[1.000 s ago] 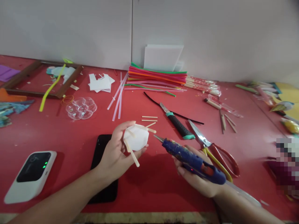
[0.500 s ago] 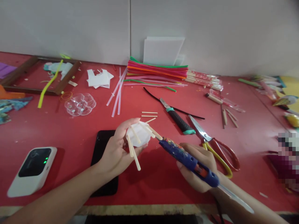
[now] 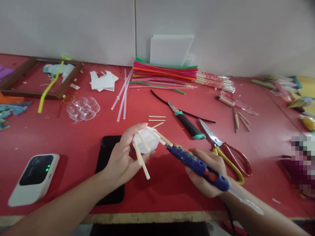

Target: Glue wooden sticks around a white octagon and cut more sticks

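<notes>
My left hand is closed around the edge of a small white many-sided piece, thumb on top and fingers beneath. Several thin wooden sticks are attached to it and stick out at angles. In my right hand is a blue glue gun, a clear glue stick poking from its back end. The gun's nozzle touches or nearly touches a stick at the piece's right side; the exact contact is too small to tell. Loose short sticks lie just beyond my left hand.
A craft knife and scissors lie right of centre on the red table. A black phone sits under my left wrist, a white device further left. Pipe cleaners, a clear flower-shaped palette and a wooden frame lie behind.
The view has shifted slightly. Both hands keep their grips, and the glue gun's nozzle stays by the sticks at the white piece's right side.
</notes>
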`<action>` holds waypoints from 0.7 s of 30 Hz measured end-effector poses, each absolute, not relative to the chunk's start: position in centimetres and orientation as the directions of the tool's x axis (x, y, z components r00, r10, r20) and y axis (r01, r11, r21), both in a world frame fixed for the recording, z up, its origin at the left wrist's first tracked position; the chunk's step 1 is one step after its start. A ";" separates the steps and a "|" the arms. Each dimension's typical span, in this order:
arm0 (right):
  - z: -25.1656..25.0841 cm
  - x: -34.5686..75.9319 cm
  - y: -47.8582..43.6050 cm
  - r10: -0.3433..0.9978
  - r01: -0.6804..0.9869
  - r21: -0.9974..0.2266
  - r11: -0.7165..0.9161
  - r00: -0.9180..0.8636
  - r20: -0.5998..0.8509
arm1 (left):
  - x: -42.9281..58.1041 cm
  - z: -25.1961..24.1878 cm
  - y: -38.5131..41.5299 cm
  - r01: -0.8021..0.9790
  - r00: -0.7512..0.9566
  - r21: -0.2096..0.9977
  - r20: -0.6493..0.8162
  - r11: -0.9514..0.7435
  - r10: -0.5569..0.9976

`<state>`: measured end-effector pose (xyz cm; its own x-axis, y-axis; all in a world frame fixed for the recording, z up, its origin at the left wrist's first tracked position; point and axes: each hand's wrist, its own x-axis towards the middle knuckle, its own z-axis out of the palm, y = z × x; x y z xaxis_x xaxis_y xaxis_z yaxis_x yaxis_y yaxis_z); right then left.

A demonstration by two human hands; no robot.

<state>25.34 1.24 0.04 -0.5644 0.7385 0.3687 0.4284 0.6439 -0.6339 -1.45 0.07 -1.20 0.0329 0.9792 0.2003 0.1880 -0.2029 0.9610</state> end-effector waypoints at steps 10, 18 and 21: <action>-0.1 25.5 1.3 0.750 0.447 -0.635 0.631 -0.562 0.349 | -1.8 -1.2 0.1 0.274 0.077 0.931 0.228 -0.240 0.971; -0.2 25.5 1.2 0.759 0.458 -0.635 0.623 -0.550 0.348 | -1.9 -1.5 -0.1 0.273 0.079 0.927 0.246 -0.259 0.966; -0.1 25.6 1.2 0.760 0.461 -0.635 0.620 -0.555 0.338 | -1.9 -1.8 -0.1 0.261 0.065 0.936 0.228 -0.237 0.972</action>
<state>25.57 1.16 -0.14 -0.5549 0.7600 0.3385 0.4609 0.6195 -0.6355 -1.95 -0.14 -1.81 0.0648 0.9715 0.2279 0.2610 -0.2369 0.9358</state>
